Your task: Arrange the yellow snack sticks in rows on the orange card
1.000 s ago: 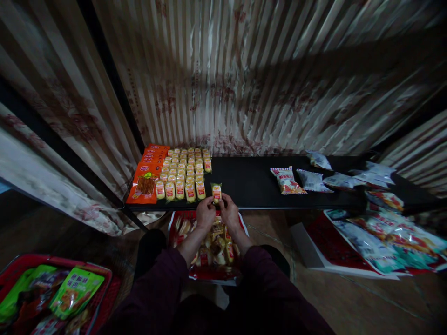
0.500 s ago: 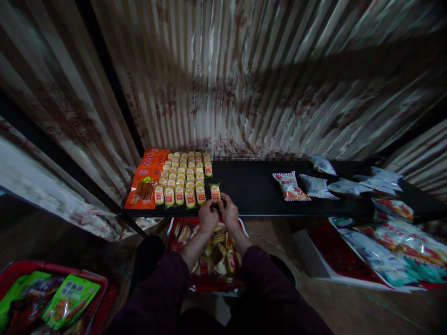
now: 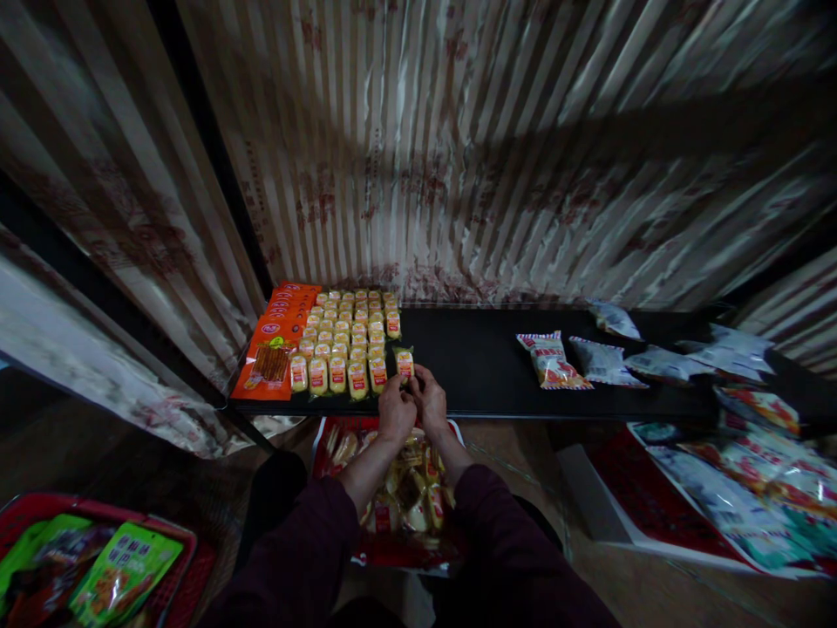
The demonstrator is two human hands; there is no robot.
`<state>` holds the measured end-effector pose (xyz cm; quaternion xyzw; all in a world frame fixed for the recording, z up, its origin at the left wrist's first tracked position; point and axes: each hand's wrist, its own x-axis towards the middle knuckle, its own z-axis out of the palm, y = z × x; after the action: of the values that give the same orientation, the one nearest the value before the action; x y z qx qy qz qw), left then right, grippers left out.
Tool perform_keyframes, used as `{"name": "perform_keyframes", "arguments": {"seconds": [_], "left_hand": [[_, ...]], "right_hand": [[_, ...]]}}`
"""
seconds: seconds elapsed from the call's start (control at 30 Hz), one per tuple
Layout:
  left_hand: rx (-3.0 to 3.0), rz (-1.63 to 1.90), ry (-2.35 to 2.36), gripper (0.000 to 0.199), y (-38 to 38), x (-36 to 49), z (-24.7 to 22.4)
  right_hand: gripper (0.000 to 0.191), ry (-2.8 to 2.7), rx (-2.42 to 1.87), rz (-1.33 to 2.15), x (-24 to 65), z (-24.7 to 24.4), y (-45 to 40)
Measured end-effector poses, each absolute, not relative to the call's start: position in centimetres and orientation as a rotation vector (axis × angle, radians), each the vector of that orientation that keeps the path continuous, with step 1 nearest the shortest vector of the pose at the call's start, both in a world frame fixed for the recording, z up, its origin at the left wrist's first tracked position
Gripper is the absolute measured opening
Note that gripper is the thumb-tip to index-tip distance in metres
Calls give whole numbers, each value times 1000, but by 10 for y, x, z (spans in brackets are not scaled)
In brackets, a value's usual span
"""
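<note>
On the black shelf (image 3: 471, 366), rows of small yellow wrapped cakes (image 3: 337, 373) lie beside orange snack packets (image 3: 268, 353). One more wrapped cake (image 3: 404, 361) is at the right of the front row, a small gap from it. My left hand (image 3: 397, 408) and my right hand (image 3: 428, 399) meet at the shelf's front edge, fingers pinched together around the lower end of this cake. Below my forearms a red basket (image 3: 320, 449) holds more wrapped cakes.
White and red puffed snack bags (image 3: 553, 359) lie along the shelf's right part. A box of larger snack bags (image 3: 588, 493) stands on the floor at the right. At lower left is a red basket (image 3: 98, 506) with green packets. A striped curtain (image 3: 418, 157) hangs behind.
The view has shifted slightly, so the shelf appears a little lower. Both hands remain at the single wrapped cake, with my left fingers slightly lower on it.
</note>
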<state>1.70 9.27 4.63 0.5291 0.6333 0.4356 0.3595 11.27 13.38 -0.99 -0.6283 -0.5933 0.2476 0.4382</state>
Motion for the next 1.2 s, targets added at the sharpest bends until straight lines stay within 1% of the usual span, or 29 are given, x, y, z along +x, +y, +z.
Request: {"name": "perform_keyframes", "arguments": {"seconds": [0.23, 0.43, 0.83, 1.2], "left_hand": [[1348, 1132, 1597, 37, 101, 24, 53], [1371, 1162, 1608, 29, 111, 29, 49], [1367, 1132, 1650, 27, 122, 33, 46], [1291, 1171, 1599, 21, 152, 42, 29]], "right_hand": [[33, -1489, -1535, 598, 114, -7, 146], [35, -1422, -1481, 663, 111, -9, 154], [35, -1351, -1403, 708, 107, -15, 166], [36, -1370, -1358, 740, 106, -13, 177]]}}
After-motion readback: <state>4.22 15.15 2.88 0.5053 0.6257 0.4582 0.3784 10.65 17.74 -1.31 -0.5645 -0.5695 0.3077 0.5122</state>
